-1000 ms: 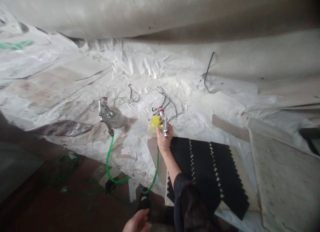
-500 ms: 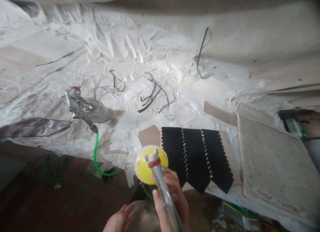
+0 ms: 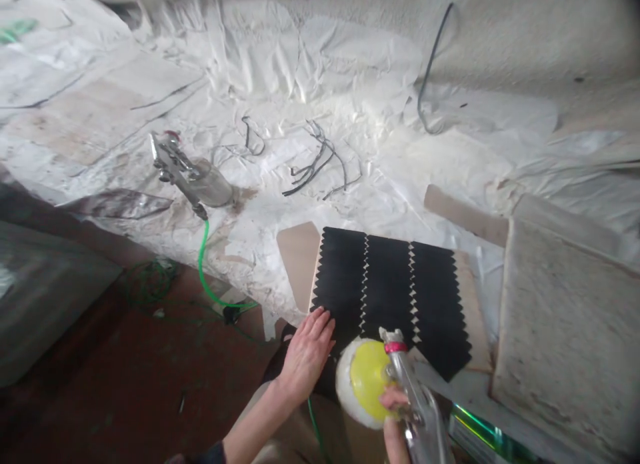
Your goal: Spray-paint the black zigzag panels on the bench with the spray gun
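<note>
My right hand (image 3: 394, 427) is wrapped around a metal spray gun (image 3: 413, 387) near the lower edge of the view. The gun has a red ring behind its nozzle and a round cup (image 3: 367, 384) with a yellow face and a whitish, crusted side. Stretched flat, the fingers of my left hand (image 3: 306, 351) rest on the lower left edge of several black zigzag-edged pieces (image 3: 387, 287). These pieces lie side by side on a tan board (image 3: 477, 317), their lower ends partly hidden by the gun and cup.
A second spray gun (image 3: 177, 167) with a clear cup and green hose (image 3: 203, 264) stands on the white-covered table at left. Dark thin strips (image 3: 317, 164) lie mid-table. A tan card (image 3: 300, 261) and a stained grey panel (image 3: 570, 317) flank the black pieces.
My right hand has carried the spray gun rightward and lower. My left hand has come up from the bottom edge onto the black pieces. The view has shifted slightly.
</note>
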Demonstrator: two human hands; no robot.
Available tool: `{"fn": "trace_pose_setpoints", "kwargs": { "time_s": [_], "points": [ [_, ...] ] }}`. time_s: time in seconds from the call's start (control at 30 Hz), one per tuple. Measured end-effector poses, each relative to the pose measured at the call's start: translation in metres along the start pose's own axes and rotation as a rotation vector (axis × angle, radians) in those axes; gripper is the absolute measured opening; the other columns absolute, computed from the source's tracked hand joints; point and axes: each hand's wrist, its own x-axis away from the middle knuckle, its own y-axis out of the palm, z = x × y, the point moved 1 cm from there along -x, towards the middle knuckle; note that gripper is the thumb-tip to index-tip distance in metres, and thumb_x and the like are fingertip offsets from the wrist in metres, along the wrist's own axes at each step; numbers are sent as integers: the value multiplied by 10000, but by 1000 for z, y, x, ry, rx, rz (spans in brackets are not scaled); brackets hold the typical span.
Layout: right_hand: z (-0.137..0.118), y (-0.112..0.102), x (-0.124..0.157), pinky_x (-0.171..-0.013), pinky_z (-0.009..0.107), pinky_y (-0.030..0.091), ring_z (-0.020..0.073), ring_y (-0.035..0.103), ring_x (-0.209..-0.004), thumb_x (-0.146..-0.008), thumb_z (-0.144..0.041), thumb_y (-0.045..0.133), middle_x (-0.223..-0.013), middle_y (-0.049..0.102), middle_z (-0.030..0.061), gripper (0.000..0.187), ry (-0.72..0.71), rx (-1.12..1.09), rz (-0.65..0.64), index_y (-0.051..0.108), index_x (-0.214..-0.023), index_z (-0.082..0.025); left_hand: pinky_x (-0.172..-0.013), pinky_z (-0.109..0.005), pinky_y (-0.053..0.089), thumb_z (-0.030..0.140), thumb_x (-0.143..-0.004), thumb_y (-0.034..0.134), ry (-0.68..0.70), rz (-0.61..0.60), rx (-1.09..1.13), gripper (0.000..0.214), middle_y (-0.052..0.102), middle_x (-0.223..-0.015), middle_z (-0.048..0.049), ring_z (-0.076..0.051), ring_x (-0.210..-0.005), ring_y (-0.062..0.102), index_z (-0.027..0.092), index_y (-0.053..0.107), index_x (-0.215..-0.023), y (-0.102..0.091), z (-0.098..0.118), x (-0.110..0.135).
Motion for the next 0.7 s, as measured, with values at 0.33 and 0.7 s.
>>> {"fn": "trace_pose_setpoints", "kwargs": {
  "time_s": [0.33, 0.7],
  "points": [
    [33, 7, -6, -674, 380, 592, 264, 688, -765, -839, -289, 623, -797, 668, 40, 36, 37, -156, -77, 652, -844, -269, -1065, -509, 400, 192, -897, 542, 29, 147, -330, 330, 588, -1299, -154, -327, -1240, 512, 123, 598, -1214, 30, 3, -4],
    [30, 12, -2, -681, 320, 577, 243, 698, -740, -916, -220, 511, -741, 709, 41, 252, 47, -49, -55, 739, -1013, -175, -1029, -467, 457, 168, -905, 532, 68, 222, -409, 287, 604, -1268, -116, -291, -1215, 531, 148, 610, -1180, 33, -2, -3]
  ]
}}
